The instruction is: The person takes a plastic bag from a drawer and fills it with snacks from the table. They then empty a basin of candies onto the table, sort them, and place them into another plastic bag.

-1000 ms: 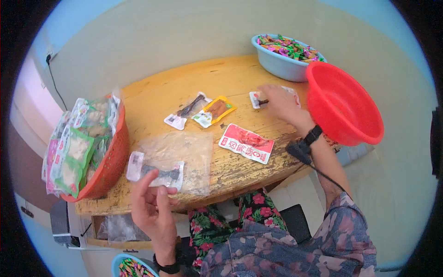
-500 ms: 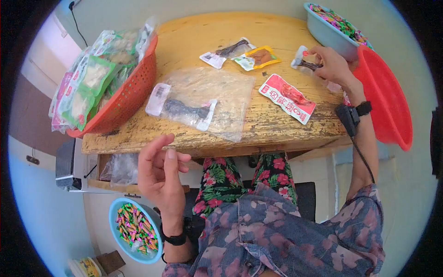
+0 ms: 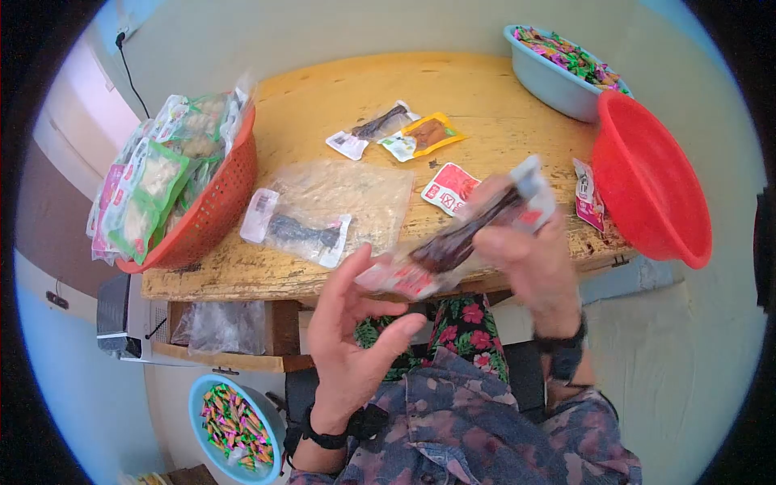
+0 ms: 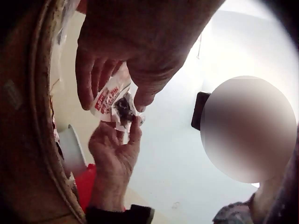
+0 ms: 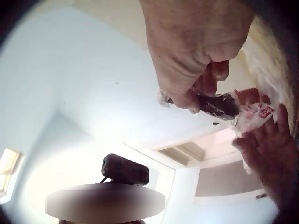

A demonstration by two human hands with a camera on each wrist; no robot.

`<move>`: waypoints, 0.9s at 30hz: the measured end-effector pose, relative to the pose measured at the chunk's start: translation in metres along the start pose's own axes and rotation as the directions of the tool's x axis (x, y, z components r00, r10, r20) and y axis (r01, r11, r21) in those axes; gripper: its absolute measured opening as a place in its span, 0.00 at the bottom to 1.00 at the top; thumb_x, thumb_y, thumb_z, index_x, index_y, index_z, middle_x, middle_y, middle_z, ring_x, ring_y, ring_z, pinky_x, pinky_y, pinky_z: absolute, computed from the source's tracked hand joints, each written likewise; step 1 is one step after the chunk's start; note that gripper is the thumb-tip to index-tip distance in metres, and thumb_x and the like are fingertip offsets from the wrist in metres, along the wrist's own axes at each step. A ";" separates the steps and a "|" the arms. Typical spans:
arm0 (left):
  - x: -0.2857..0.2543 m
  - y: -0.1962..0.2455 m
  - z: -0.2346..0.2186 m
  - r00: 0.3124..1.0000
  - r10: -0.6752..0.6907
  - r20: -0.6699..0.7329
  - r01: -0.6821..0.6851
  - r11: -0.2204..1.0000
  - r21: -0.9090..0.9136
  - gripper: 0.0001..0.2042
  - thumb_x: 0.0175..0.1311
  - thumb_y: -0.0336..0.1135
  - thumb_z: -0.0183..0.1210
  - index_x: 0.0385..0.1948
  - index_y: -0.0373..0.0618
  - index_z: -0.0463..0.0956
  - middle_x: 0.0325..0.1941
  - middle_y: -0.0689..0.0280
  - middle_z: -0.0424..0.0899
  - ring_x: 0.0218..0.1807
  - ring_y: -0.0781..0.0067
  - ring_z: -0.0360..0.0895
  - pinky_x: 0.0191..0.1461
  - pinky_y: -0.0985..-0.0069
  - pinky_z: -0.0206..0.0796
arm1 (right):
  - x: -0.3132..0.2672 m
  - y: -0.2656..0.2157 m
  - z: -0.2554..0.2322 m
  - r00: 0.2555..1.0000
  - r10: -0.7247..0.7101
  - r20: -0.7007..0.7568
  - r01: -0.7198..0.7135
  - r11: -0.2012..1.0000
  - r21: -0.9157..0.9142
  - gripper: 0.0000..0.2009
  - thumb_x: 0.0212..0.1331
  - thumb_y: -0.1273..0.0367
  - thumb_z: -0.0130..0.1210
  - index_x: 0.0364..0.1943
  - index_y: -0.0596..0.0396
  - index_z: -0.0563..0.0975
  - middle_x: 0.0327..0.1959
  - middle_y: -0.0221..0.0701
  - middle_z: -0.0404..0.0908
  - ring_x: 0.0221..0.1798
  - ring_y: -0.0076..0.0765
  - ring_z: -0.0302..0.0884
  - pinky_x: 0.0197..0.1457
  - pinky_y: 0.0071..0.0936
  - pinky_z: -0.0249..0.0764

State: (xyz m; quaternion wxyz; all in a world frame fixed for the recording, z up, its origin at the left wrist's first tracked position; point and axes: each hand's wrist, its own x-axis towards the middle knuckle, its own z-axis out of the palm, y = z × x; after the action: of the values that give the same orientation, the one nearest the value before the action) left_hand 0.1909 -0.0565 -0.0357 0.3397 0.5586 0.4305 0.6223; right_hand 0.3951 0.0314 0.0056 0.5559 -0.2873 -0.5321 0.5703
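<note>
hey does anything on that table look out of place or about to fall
Mostly the orange basket at the table's left edge: it overhangs and tilts outward, with green snack packs bulging over its rim. The red bowl also juts past the right edge. Nothing looks spilled or torn.

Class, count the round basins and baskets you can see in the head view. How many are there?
4: an orange basket at the table's left, a red basin at its right, a blue basin behind that, and a blue basin on the floor. Others may be hidden.
</note>
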 end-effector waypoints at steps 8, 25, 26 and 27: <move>0.001 0.004 -0.009 0.952 -0.301 -0.060 0.292 0.948 -0.126 0.31 0.61 0.19 0.69 0.69 0.36 0.69 0.50 0.59 0.85 0.48 0.74 0.85 0.53 0.75 0.78 | -0.025 0.037 0.004 0.968 0.245 -0.059 -0.229 0.952 0.204 0.18 0.62 0.71 0.64 0.55 0.58 0.77 0.32 0.24 0.80 0.24 0.15 0.72 0.23 0.16 0.63; 0.049 0.006 0.008 0.894 0.375 0.246 -0.376 0.328 0.867 0.22 0.57 0.39 0.73 0.51 0.40 0.79 0.37 0.56 0.79 0.42 0.53 0.76 0.48 0.59 0.70 | -0.050 0.024 -0.085 0.904 0.006 -0.428 -0.013 1.000 -0.014 0.05 0.69 0.70 0.59 0.43 0.55 0.77 0.31 0.25 0.84 0.24 0.10 0.73 0.18 0.12 0.58; 0.050 0.003 0.010 0.905 0.348 0.246 -0.360 0.313 0.879 0.21 0.58 0.39 0.73 0.50 0.40 0.79 0.36 0.57 0.79 0.42 0.53 0.76 0.48 0.59 0.70 | -0.052 0.023 -0.085 0.895 0.008 -0.446 -0.022 0.999 -0.026 0.05 0.69 0.70 0.59 0.43 0.55 0.77 0.31 0.25 0.84 0.23 0.09 0.71 0.18 0.12 0.56; 0.052 -0.005 0.012 0.915 0.320 0.245 -0.343 0.299 0.891 0.20 0.58 0.40 0.72 0.49 0.41 0.79 0.36 0.57 0.78 0.42 0.53 0.76 0.47 0.58 0.70 | -0.053 0.022 -0.084 0.890 0.012 -0.456 -0.022 1.000 -0.018 0.05 0.69 0.70 0.59 0.43 0.55 0.77 0.30 0.24 0.84 0.23 0.09 0.71 0.18 0.12 0.55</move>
State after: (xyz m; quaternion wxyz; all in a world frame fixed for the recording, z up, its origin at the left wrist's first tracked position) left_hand 0.1950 -0.0054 -0.0197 -0.1601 0.7337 0.5741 0.3264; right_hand 0.4760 0.0098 -0.0512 0.6570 -0.4238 -0.3908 0.4859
